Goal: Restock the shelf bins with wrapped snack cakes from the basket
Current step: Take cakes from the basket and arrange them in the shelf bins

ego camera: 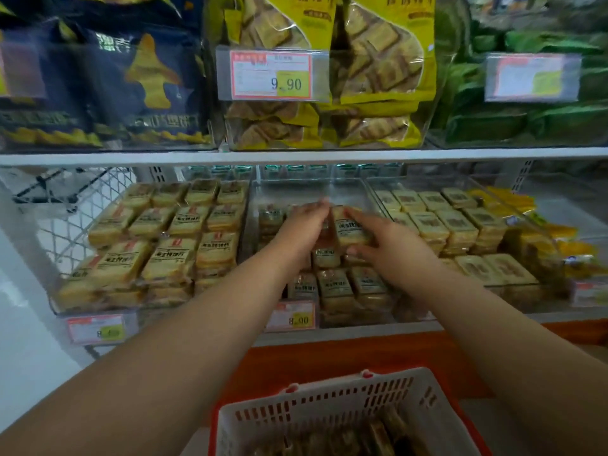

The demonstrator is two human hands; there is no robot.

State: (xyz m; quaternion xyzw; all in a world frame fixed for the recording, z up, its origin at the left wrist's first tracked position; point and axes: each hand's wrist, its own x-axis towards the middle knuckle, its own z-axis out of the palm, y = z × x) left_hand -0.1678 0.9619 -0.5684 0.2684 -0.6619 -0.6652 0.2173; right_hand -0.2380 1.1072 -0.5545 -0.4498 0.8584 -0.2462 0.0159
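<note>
Both my arms reach into the middle clear shelf bin [348, 189], which is partly filled with wrapped snack cakes. My right hand [388, 245] grips a yellow wrapped snack cake [348, 227] by its right side, thumb below it, over the cakes in the bin. My left hand [304, 222] lies with straight fingers against the cake's left side. The white basket [332, 403] with a red rim stands at the bottom of the view and holds more wrapped cakes [378, 436].
The left bin [56, 309] and right bin [526, 284] are stacked with similar yellow cakes. Price tags [291, 317] hang on the shelf's front edge. The upper shelf [296, 156] carries dark, yellow and green snack bags. A wire panel [85, 205] stands at left.
</note>
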